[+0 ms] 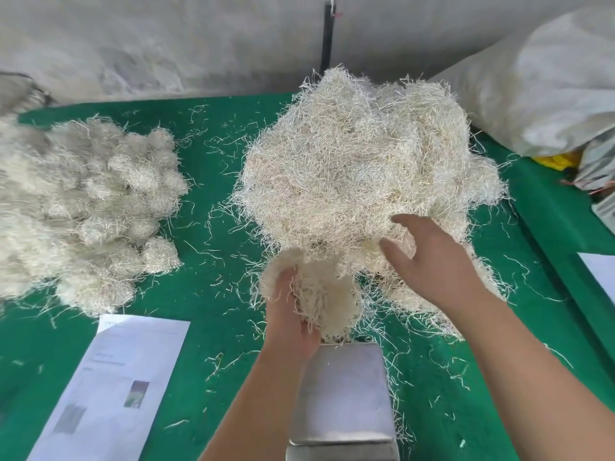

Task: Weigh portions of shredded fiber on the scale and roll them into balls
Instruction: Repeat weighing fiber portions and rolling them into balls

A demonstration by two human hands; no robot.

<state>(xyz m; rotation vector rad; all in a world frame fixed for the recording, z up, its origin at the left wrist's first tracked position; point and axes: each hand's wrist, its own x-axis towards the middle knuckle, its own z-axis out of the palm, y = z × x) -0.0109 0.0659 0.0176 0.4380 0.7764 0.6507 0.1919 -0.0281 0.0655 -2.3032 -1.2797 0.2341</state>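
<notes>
Shredded fiber (359,168) lies in a big loose heap at the far right of the green table (213,227); the left hand (293,319) grips a small clump (316,294) just above the scale's (342,394) far edge; the right hand (432,261), fingers spread, rests on the heap's near side; rolled balls (109,211) sit piled at left; a printed sheet (113,387) lies near left.

Two hands, left (293,322) and right (432,261). One scale (342,397) below them, one fiber heap (359,161) beyond, two sheets (123,377), one sack (549,91).
</notes>
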